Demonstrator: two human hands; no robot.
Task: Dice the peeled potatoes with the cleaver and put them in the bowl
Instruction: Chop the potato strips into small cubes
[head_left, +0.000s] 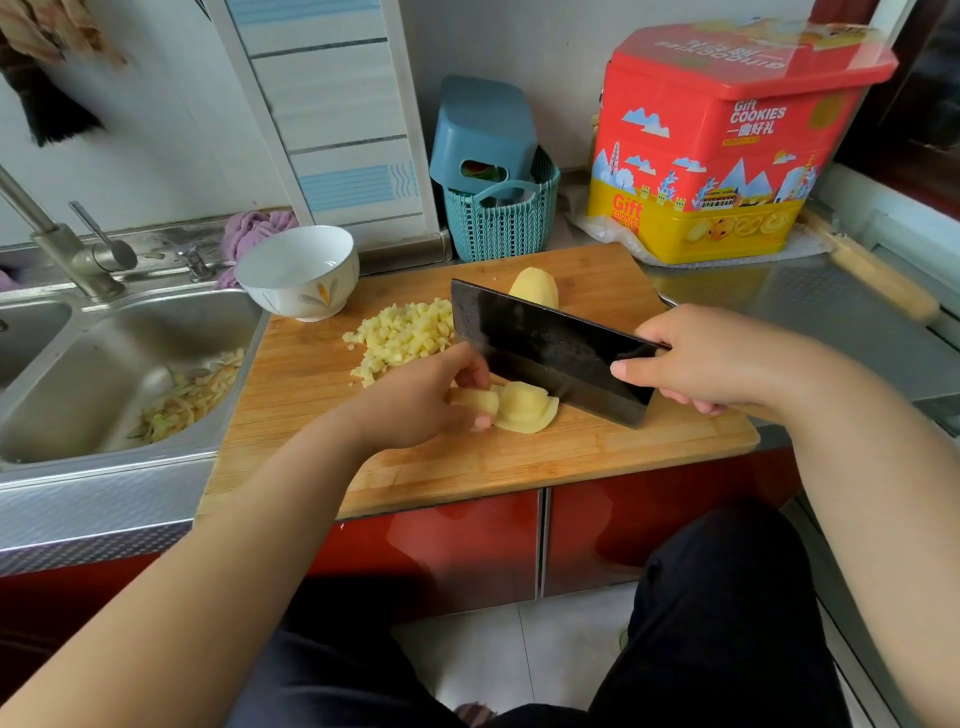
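sliced potato (522, 413) under curled left hand (415, 405), cleaver (545, 345) gripped in right hand (711, 358), "gift cookies" tin (727, 150) behind

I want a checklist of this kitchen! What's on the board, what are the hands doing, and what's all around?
Surface: wooden cutting board on a steel counter.
Job's things: diced potato piled on the board; sliced potato; uncut potato piece behind the cleaver; white bowl, empty.
Clutter: cookie tin, teal basket.
Grippers: left hand holds the slices; right hand grips the cleaver.
Cables: nothing seen.
Surroundings: sink with peelings, faucet.
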